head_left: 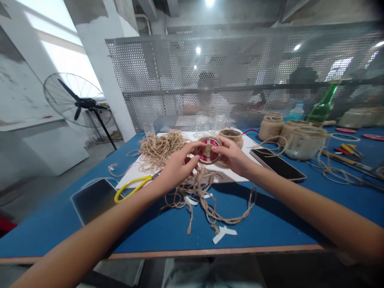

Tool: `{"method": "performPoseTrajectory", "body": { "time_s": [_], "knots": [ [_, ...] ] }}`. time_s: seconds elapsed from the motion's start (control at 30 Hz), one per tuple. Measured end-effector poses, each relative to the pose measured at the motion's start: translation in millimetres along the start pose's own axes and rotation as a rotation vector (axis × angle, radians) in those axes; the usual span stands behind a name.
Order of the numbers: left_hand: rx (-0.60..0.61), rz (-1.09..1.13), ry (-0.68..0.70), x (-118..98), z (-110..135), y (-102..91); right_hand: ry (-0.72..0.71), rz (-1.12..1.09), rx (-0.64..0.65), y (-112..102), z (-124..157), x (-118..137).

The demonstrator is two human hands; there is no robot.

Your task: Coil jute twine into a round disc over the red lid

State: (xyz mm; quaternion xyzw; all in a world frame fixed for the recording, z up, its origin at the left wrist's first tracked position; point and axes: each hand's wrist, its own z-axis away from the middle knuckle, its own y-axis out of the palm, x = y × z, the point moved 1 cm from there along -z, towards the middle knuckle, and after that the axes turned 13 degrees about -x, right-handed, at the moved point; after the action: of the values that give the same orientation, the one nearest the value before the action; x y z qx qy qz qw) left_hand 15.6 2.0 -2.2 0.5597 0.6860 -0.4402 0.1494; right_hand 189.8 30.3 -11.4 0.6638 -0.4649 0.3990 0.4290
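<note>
Between my two hands is a round red-and-white jar lid (205, 157) with a tan twine coil at its middle. The fingers of my left hand (183, 161) are bent at its left side, the index finger reaching across its face. My right hand (231, 155) grips the right edge, thumb on the front. Just behind stands a twine-wrapped jar (232, 138), partly hidden by my right hand. Loose jute twine (204, 188) hangs and trails below my hands, near strips of white tape (224, 233). Yellow-handled scissors (132, 186) lie beside my left forearm.
A heap of twine (163, 148) lies on a white board (135, 176). Phones or tablets (279, 164) lie on both sides. Glass jars (202, 124), twine-wrapped jars (306, 142), a green bottle (325, 102) and pliers (351, 150) stand or lie around. People sit behind the perforated screen (168, 80).
</note>
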Motion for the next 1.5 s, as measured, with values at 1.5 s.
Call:
{"method": "performPoseTrajectory", "body": {
  "time_s": [1.5],
  "knots": [
    [0.105,-0.308,0.057,-4,-3,-7.2,0.074,-0.067,-0.068,-2,-3,7]
  ]
}}
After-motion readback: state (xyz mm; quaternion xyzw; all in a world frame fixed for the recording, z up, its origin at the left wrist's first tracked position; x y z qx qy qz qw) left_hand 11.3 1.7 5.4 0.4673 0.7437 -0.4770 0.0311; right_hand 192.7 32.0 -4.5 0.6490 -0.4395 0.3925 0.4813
